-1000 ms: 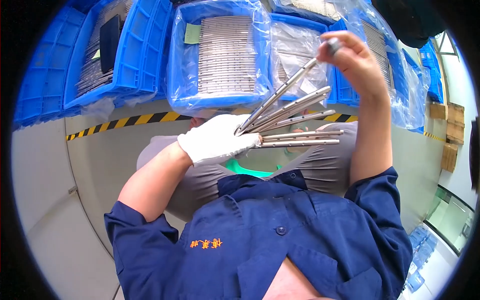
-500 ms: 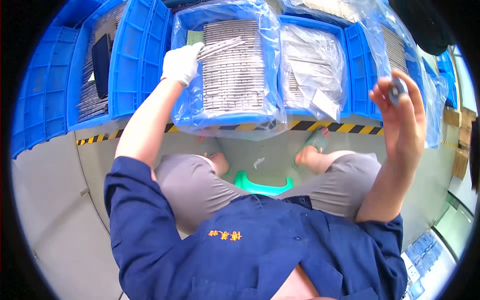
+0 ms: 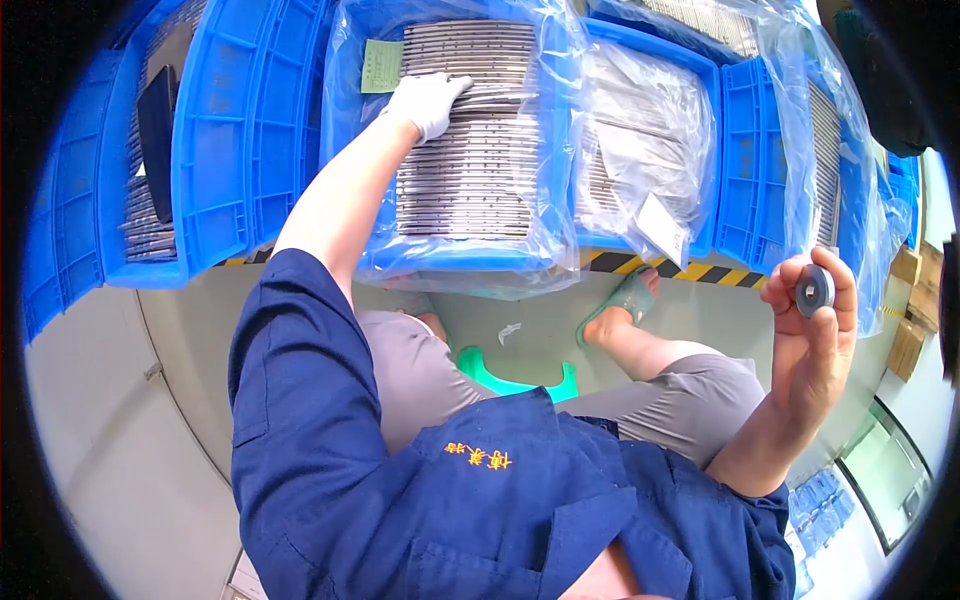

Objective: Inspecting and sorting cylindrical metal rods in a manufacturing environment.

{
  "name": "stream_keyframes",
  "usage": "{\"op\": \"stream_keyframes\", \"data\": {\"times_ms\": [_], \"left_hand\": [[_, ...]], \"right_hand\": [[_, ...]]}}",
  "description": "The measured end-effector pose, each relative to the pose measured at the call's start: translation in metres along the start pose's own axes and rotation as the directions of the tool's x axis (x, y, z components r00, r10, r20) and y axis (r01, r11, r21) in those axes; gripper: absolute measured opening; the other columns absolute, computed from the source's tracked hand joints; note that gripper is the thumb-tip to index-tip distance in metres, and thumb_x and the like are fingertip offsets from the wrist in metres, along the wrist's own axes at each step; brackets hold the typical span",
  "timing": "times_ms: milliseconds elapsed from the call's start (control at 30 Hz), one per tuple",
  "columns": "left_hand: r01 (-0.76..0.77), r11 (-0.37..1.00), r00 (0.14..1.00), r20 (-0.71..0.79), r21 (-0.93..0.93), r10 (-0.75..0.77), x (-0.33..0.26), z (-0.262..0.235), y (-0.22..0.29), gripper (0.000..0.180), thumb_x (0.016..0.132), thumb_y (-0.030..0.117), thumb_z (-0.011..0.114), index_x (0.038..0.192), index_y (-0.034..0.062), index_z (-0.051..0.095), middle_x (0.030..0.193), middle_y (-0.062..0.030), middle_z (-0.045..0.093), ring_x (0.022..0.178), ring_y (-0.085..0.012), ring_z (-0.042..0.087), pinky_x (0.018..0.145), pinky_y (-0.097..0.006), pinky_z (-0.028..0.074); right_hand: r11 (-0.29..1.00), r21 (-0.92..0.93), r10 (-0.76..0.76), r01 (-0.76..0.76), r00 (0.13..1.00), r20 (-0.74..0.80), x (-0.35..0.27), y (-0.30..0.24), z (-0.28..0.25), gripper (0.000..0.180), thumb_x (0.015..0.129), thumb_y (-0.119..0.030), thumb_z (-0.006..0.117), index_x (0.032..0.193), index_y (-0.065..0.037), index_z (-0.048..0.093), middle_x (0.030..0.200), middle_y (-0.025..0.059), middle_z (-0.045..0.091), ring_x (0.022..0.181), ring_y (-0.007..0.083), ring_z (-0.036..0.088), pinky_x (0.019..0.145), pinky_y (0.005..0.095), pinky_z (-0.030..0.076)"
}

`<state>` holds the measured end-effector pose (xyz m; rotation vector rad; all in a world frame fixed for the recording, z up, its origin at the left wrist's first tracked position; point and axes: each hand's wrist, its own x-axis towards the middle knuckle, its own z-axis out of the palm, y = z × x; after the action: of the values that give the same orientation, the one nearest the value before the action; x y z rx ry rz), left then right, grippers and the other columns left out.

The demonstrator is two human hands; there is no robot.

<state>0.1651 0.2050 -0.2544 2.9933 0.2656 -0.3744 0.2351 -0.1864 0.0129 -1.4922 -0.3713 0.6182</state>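
Note:
My left hand (image 3: pixel 425 103), in a white glove, reaches into a blue bin (image 3: pixel 470 258) lined with clear plastic. Its fingers are closed on a few thin metal strips (image 3: pixel 500 101), which lie slightly askew on the long row of similar strips (image 3: pixel 463 185). The fingertips' undersides are hidden. Off to the right, my bare right hand (image 3: pixel 812 345) is raised, pinching a dark grey ring (image 3: pixel 815 291) with a hole in its middle between thumb and fingers.
A green paper slip (image 3: pixel 381 66) lies beside the strips. Another blue bin (image 3: pixel 705 150) at right holds strips under plastic, with a white card (image 3: pixel 660 228). At left, a dark flat object (image 3: pixel 156 140) rests on strips. A green stool (image 3: pixel 520 388) shows between my legs.
My left hand has moved right and lowered the strips onto the row. My right hand has come down a little, still holding the ring. The view has shifted slightly.

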Motion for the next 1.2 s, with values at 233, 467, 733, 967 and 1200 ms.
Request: {"op": "stream_keyframes", "data": {"times_ms": [233,467,733,967,1200], "left_hand": [[0.0,0.995,0.999,-0.033,-0.103,-0.003,0.006,0.004,0.022,0.062,0.077,0.041,0.057,0.13,0.0132,0.043,0.132,-0.0177,0.041,0.12,-0.0328,0.041,0.1,-0.043,0.035],[-0.038,0.999,0.971,-0.236,0.039,0.046,-0.012,0.031,0.039,0.058,0.083,0.042,0.052,0.131,0.0112,0.041,0.135,-0.0135,0.038,0.125,-0.0304,0.034,0.102,-0.049,0.026],[0.291,0.922,0.816,-0.437,-0.256,-0.379,-0.022,0.045,0.013,0.06,0.084,0.044,0.049,0.127,0.002,0.047,0.122,-0.022,0.051,0.119,-0.035,0.044,0.101,-0.042,0.031],[0.511,0.581,0.81,0.129,-0.634,-0.571,-0.012,0.059,-0.034,0.066,0.087,0.048,0.047,0.129,-0.003,0.042,0.131,-0.021,0.046,0.121,-0.0337,0.044,0.1,-0.037,0.035],[0.346,0.748,0.851,-0.146,-0.566,-0.504,0.002,-0.04,0.004,0.06,0.085,0.036,0.057,0.131,0.0011,0.042,0.129,-0.0197,0.047,0.116,-0.0293,0.048,0.098,-0.033,0.036]], "right_hand": [[1.0,0.021,0.02,-0.02,1.0,0.022,-0.001,0.0,0.011,0.05,0.083,-0.023,0.064,0.122,0.003,0.047,0.105,0.0152,0.061,0.089,0.02,0.06,0.084,0.034,0.046],[0.999,0.014,0.04,-0.04,0.999,0.032,-0.004,-0.001,0.017,0.052,0.081,-0.023,0.066,0.121,0.003,0.047,0.105,0.0155,0.06,0.089,0.0194,0.059,0.083,0.0333,0.046],[0.999,-0.011,0.035,-0.036,0.999,-0.034,-0.003,-0.007,0.029,0.045,0.08,-0.017,0.066,0.118,0.002,0.05,0.103,0.014,0.06,0.09,0.0195,0.058,0.083,0.0331,0.046],[0.991,-0.023,0.135,-0.134,0.973,0.186,-0.013,-0.013,0.027,0.037,0.077,-0.006,0.07,0.112,-0.003,0.058,0.097,0.0034,0.06,0.087,0.0104,0.055,0.081,0.0252,0.045],[0.999,-0.018,-0.026,0.031,0.969,0.244,-0.046,-0.01,0.012,0.032,0.079,-0.016,0.069,0.106,-0.003,0.058,0.094,0.006,0.059,0.083,0.0133,0.058,0.075,0.0267,0.048]]}}
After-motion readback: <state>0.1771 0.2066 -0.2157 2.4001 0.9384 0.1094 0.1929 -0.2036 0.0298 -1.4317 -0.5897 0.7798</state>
